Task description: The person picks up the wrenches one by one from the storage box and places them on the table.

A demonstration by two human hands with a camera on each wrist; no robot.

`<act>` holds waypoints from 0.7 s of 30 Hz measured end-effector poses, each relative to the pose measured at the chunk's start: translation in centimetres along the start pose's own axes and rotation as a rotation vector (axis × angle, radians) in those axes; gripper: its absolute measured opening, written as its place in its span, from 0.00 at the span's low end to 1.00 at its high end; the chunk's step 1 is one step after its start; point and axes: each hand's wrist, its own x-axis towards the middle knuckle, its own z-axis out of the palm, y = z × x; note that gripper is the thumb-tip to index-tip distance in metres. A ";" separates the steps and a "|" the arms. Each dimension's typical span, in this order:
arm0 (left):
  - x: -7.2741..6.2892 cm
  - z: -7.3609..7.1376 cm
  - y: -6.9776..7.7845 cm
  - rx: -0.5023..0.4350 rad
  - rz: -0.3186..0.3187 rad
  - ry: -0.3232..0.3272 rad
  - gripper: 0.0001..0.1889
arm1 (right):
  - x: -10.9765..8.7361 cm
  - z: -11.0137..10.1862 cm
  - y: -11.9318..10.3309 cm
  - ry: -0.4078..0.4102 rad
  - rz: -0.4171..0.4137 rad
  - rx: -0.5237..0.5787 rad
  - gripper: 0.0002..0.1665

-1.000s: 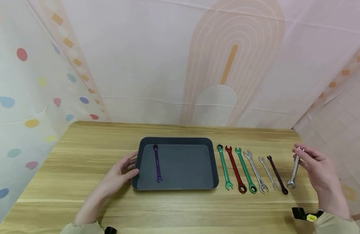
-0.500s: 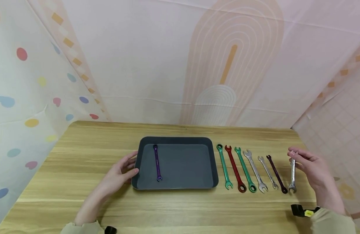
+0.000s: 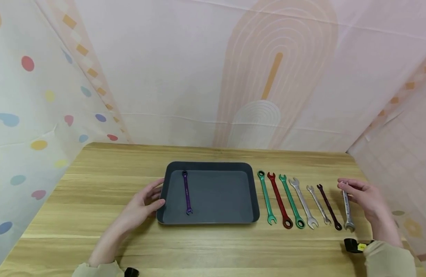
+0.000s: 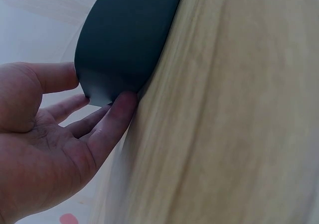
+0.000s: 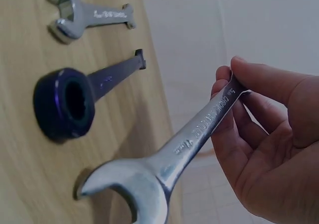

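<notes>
My left hand (image 3: 138, 207) holds the left side of a dark grey tray (image 3: 207, 223), thumb at the rim and fingers against the wall and lower edge, as the left wrist view shows. Inside the tray lies a purple combination wrench (image 3: 186, 192), toward the left. At the far right, my right hand (image 3: 366, 198) pinches the upper end of a silver open-end wrench (image 3: 347, 211) between thumb and fingers. Its lower jaw end points toward me, close over the table, and looms large in the right wrist view. Just left of it lies a dark purple wrench (image 5: 112, 82).
Right of the tray runs a row of wrenches: a green one (image 3: 266, 200), a red one (image 3: 279, 198), another green one (image 3: 291, 200), a larger silver one (image 3: 304, 202) and a small silver one (image 3: 318, 204). Patterned cloth (image 3: 171, 77) hangs behind the wooden table (image 3: 206, 250).
My right hand has come left and down with the silver wrench, bringing it beside the dark purple one at the row's right end. The left hand and tray have stayed put.
</notes>
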 end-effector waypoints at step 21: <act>0.0 0.0 -0.2 0.016 0.010 0.006 0.36 | 1.4 0.1 -0.1 -0.078 0.031 -0.286 0.37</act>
